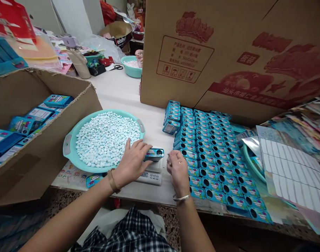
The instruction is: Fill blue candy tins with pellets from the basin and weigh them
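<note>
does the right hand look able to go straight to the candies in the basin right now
Probably not straight across: the left hand and the blue tin it touches lie between the right hand and the candies.

A beige thermos (79, 63) stood far left on the surface (115, 91), with black-handled scissors (118, 67) to its right. A large printed carton (225, 52) rose far right; pale, gridded sheeting (293, 171) lay nearer right.

A strip of table (152, 120) runs free at the frame's centre, between the bowl (72, 140) and the tins (212, 163); a tall carton (228, 45) blocks the upper right.
</note>
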Available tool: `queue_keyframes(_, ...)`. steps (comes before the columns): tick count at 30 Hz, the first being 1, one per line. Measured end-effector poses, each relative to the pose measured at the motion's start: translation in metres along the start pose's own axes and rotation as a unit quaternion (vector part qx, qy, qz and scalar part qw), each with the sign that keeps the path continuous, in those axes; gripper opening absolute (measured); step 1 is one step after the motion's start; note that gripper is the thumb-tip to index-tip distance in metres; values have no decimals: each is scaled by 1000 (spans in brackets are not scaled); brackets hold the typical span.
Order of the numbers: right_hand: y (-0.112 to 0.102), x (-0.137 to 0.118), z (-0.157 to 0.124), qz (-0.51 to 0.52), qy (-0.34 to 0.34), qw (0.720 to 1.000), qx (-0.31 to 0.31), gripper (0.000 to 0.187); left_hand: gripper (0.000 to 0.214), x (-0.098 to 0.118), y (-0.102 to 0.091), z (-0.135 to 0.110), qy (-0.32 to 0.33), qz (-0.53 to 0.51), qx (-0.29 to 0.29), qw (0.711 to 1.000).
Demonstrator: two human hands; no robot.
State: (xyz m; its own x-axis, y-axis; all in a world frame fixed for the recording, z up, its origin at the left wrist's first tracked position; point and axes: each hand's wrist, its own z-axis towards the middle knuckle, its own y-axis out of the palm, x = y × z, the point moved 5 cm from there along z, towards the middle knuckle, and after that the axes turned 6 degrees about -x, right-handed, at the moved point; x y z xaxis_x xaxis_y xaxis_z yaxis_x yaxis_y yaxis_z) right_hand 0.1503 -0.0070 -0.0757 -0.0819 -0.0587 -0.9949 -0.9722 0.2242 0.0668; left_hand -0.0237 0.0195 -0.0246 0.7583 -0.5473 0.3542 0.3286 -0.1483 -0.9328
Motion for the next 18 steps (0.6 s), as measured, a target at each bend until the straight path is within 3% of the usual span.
queue_keyframes(3, 4, 0, 5, 204, 72, 976, -24, 36, 37, 5, -4, 5, 7, -23, 16, 1000)
queue_keyframes(7, 8, -11, 8, 299, 102, 948, -39, 36, 20, 20, -13, 18, 22, -55, 46, 997)
queue_keyframes(12, 18, -8, 6, 326, 110, 938, -38, 28, 18, 47, -18, 31, 60, -83, 68, 993)
queue_keyframes(18, 20, -6, -3, 222, 38, 974, 35, 28, 20, 70, -14, 33, 87, 16, 35, 995)
